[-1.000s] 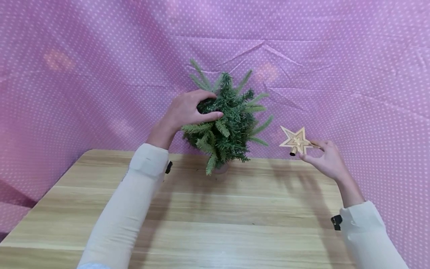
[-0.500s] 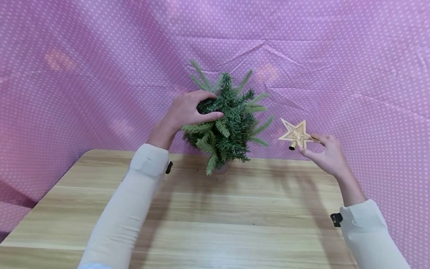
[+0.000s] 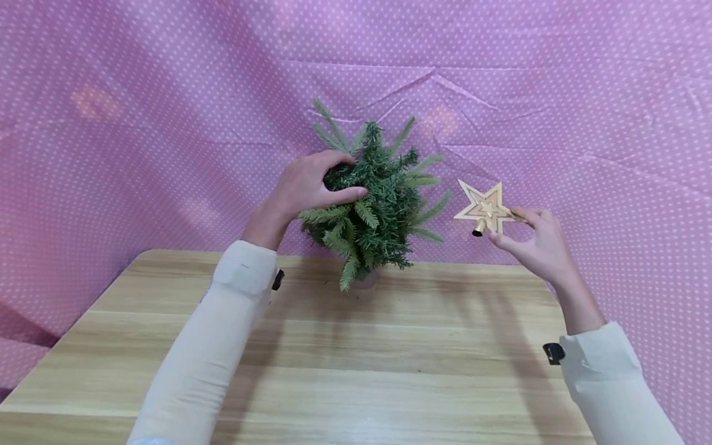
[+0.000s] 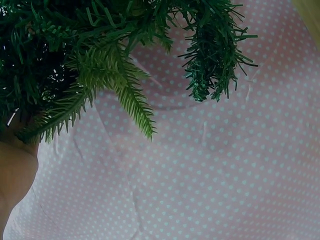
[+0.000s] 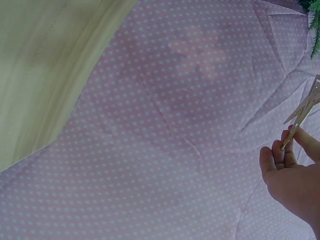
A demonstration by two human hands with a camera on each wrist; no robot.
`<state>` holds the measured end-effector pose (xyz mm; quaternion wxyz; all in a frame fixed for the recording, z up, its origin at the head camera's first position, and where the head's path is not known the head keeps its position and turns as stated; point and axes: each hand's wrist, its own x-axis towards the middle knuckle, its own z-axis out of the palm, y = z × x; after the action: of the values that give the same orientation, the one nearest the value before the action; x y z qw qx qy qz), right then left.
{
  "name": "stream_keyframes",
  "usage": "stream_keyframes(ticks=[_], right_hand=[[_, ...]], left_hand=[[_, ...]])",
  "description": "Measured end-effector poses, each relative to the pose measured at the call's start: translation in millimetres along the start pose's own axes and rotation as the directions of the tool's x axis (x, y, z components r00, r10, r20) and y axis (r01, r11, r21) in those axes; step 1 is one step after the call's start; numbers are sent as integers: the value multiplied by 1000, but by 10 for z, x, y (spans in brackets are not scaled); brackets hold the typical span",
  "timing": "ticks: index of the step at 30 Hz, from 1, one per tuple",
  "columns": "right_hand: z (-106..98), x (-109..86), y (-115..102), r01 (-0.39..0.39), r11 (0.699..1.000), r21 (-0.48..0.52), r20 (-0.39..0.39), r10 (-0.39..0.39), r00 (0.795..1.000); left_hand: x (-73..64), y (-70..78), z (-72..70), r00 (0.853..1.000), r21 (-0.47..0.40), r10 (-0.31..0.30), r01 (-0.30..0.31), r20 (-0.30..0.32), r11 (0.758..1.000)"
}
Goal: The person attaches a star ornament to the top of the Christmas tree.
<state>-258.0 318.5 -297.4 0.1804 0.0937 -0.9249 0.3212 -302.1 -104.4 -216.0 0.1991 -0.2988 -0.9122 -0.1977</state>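
Note:
A small artificial Christmas tree (image 3: 389, 204) stands toward the back of the table, its base mostly hidden under the branches. My left hand (image 3: 311, 182) grips its upper left side, thumb in front and fingers reaching in among the branches. Green twigs (image 4: 110, 75) fill the top of the left wrist view, with part of that hand at the left edge. To the right of the tree, my right hand (image 3: 539, 244) pinches a gold star tree topper (image 3: 486, 209) by one point. The star is up off the table, its short socket (image 3: 478, 228) pointing down.
The wooden table (image 3: 356, 352) runs below the tree, with its rounded back left corner in view. A pink dotted cloth (image 3: 194, 123) hangs behind it and down the sides. Dark straps with small black pieces (image 3: 553, 353) sit at the sleeve cuffs.
My right hand has raised the star and brought it slightly left, toward the level of the tree's middle. The left hand and the tree have stayed in place.

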Motion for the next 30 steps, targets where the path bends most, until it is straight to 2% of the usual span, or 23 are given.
stream_keyframes(ticks=[14, 22, 30], right_hand=[[-27, 123, -220, -13, 1000, -2, -28, 13, 1000], [-39, 183, -331, 4, 1000, -10, -55, -5, 998], [-17, 234, -433, 15, 999, 41, -74, -12, 997]], left_hand=[[1, -7, -6, 1000, -15, 11, -11, -3, 1000], [7, -16, -10, 1000, -7, 7, -7, 7, 1000], [14, -13, -20, 1000, 2, 5, -5, 14, 1000]])
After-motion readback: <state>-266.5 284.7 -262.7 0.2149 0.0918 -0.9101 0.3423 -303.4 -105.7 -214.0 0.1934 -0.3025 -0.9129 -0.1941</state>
